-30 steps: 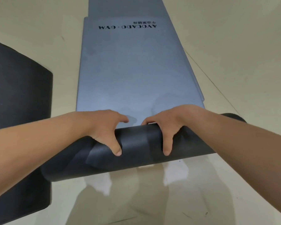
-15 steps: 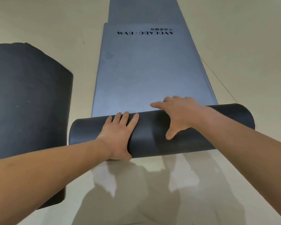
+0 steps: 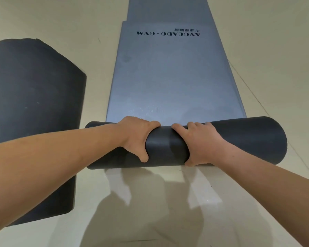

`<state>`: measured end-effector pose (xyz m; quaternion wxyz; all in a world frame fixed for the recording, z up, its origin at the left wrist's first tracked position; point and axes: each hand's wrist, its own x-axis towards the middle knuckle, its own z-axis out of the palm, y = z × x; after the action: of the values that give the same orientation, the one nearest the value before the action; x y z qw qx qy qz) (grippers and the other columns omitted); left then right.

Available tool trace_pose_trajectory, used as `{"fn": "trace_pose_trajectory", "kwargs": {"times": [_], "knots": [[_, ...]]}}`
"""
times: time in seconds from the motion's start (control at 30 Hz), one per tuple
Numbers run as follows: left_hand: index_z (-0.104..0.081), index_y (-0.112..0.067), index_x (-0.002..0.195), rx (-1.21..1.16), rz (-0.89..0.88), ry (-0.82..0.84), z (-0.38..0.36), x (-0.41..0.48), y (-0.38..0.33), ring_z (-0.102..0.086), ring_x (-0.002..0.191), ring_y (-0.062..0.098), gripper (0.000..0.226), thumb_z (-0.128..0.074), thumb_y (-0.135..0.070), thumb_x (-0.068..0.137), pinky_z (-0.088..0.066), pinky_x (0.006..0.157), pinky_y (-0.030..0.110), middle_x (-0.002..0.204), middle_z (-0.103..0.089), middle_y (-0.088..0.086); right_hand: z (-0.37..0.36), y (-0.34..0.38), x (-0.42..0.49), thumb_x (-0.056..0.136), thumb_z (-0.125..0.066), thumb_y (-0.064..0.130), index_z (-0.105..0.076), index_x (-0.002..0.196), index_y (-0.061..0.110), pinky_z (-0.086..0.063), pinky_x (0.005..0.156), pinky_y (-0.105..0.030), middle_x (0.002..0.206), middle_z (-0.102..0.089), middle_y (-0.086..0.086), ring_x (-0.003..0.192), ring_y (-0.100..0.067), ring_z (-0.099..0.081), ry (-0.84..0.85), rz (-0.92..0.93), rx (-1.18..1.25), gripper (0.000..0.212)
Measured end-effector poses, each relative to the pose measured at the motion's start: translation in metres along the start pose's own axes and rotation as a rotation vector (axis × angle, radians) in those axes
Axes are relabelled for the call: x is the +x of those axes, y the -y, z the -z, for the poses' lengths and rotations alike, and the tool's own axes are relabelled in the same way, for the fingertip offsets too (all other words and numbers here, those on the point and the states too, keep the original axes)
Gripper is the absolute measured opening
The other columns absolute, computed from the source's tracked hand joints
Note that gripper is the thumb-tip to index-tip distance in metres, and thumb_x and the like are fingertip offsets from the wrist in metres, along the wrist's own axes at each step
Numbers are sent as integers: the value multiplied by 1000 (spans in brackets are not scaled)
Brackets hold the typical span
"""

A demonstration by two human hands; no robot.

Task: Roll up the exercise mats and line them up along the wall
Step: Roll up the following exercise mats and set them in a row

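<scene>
A grey-blue exercise mat (image 3: pixel 169 73) printed with "AVOCADO · GYM" lies flat on the floor and stretches away from me. Its near end is wound into a thick dark roll (image 3: pixel 239 139) lying crosswise. My left hand (image 3: pixel 137 138) grips the roll left of its middle, fingers over the top and thumb on the near side. My right hand (image 3: pixel 202 143) grips it just right of the middle in the same way. A bare strip of roll (image 3: pixel 166 145) shows between the hands.
A second, dark mat (image 3: pixel 34 107) lies flat on the floor to the left, a narrow gap from the roll's left end. Another grey mat (image 3: pixel 168 8) lies under the far end of the printed one. Cream floor (image 3: pixel 266 41) surrounds them.
The roll has grown thicker and advanced along the mat. Both hands, laid flatter on the roll half a second ago, now grip over it with the thumbs on the near side.
</scene>
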<state>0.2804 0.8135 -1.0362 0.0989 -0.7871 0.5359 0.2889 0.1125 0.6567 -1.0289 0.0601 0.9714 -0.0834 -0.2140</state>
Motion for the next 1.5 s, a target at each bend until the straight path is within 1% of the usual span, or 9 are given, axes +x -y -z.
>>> {"fn": "trace_pose_trajectory", "kwargs": {"times": [0.27,0.43,0.57,0.63,0.77,0.93,1.07,1.3,1.5], "knots": [[-57,-49,124,-368,-28,338,-11,-5,-24,-70,105,13,80,-98,-48,55,-62,92,42,115,-67,-20,12,-22,-26,48,-99,55,-31,138,49,-58,84,-41,100,-59,15,91,-18,-61,461,44,299,113],[-37,-39,159,-172,-4,216,6,-20,-33,-59,130,22,107,-91,-60,69,-53,106,44,146,-56,-9,18,-36,2,40,-106,46,-40,135,64,-58,98,-51,123,-59,22,113,-21,-64,665,-23,454,117],[-53,-19,127,122,87,-8,11,-55,-59,-55,79,19,73,-77,-65,76,-51,76,36,92,-55,-2,17,-51,24,38,-106,53,-29,156,64,-45,116,-55,158,-43,15,147,-28,-47,622,-93,485,141],[-34,-14,154,226,124,127,-13,-71,-78,-61,105,33,109,-78,-71,73,-52,89,43,120,-59,11,16,-55,31,42,-105,57,-18,163,59,-37,121,-56,170,-27,12,157,-30,-32,552,-139,493,149],[31,-13,161,293,208,84,-63,-63,-64,-13,154,58,148,-76,-71,78,-29,119,69,165,-2,41,26,-50,35,48,-99,65,-14,166,52,-45,104,-47,168,-26,12,150,-27,-42,320,-176,342,146],[-6,-27,160,174,69,-75,-42,-41,-25,-52,113,32,129,-79,-69,62,-50,96,51,127,-50,13,52,-45,15,65,-92,64,-30,162,49,-47,108,-47,162,-43,14,145,-22,-48,257,-126,369,116],[-30,-39,148,10,50,2,1,-27,-4,-62,88,21,112,-85,-68,56,-59,83,42,99,-59,-7,48,-18,-3,44,-88,83,-16,163,47,-47,108,-48,153,-45,10,138,-25,-51,367,-51,274,145],[-44,-44,135,-78,-11,68,6,-28,-13,-63,83,11,86,-86,-56,62,-60,80,39,95,-64,-12,52,-15,-10,49,-90,70,-31,143,46,-50,74,-38,107,-58,8,87,-20,-62,279,-4,140,113],[-59,-50,120,-381,-20,309,-6,-37,-25,-72,96,8,72,-95,-43,59,-64,86,39,106,-72,-18,55,-24,-26,49,-99,54,-42,128,60,-58,92,-44,111,-62,18,98,-13,-65,557,-15,356,98]]}}
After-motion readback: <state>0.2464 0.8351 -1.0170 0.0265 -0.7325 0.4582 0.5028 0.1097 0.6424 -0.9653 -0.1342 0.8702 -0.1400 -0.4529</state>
